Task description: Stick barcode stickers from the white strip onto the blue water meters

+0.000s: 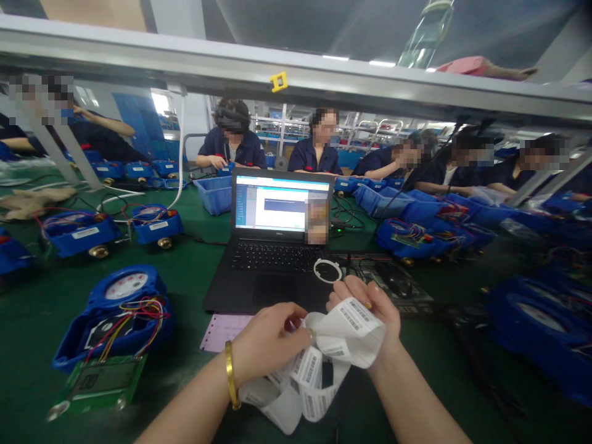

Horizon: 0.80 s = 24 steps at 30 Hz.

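Both my hands hold a long white strip of barcode labels (319, 364) just in front of a black laptop (272, 253). My left hand (266, 342), with a gold bangle on the wrist, pinches the strip where it folds. My right hand (370, 308) is closed round the upper loop of the strip, labels facing up. The rest of the strip hangs in loops below my hands. A small white ring (327, 271) lies on the laptop's right corner.
An opened blue water meter (118, 314) with coloured wires and a green circuit board (99, 382) sits at my left. More blue meters (78, 233) and blue bins (213, 192) cover the green table. A pink paper (222, 330) lies by the laptop. Several workers sit opposite.
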{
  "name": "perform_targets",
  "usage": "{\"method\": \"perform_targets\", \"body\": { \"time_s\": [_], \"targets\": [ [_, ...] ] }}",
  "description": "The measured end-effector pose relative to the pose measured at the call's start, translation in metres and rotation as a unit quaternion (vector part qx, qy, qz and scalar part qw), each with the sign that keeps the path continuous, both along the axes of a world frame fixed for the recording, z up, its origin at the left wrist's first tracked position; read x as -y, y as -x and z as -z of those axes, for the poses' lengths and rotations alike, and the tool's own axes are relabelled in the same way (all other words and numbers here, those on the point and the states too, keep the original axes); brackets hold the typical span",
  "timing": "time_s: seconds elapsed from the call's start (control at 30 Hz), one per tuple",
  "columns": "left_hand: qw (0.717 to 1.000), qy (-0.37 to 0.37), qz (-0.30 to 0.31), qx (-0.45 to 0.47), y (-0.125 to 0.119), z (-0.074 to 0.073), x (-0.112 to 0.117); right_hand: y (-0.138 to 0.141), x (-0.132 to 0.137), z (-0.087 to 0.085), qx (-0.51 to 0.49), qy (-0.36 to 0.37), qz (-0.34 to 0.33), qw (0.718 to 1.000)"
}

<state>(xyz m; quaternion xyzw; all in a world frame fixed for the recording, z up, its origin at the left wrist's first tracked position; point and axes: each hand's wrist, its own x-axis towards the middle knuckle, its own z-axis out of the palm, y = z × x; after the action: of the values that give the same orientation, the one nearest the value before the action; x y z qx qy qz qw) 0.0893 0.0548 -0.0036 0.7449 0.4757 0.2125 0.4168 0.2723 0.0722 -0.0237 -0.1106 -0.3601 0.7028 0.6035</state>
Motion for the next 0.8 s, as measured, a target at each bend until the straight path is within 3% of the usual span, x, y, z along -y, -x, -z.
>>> {"method": "perform_targets", "body": {
  "time_s": [0.2, 0.47, 0.67, 0.8],
  "targets": [
    [0.999, -0.031, 0.013, -0.029, 0.007, 0.002, 0.000, -0.002, -0.002, 0.000, 0.008, -0.040, 0.003, 0.999],
    [0.996, -0.032, -0.013, 0.079, 0.005, 0.001, -0.003, -0.003, -0.006, 0.002, 0.001, -0.029, 0.010, 1.000],
    [0.982, 0.008, -0.043, 0.182, 0.010, 0.000, -0.006, -0.007, -0.011, 0.005, 0.069, -0.075, 0.022, 0.995],
    [0.977, -0.018, -0.050, 0.206, 0.017, 0.012, -0.011, -0.003, -0.019, 0.013, 0.097, -0.070, 0.032, 0.992]
  ]
}}
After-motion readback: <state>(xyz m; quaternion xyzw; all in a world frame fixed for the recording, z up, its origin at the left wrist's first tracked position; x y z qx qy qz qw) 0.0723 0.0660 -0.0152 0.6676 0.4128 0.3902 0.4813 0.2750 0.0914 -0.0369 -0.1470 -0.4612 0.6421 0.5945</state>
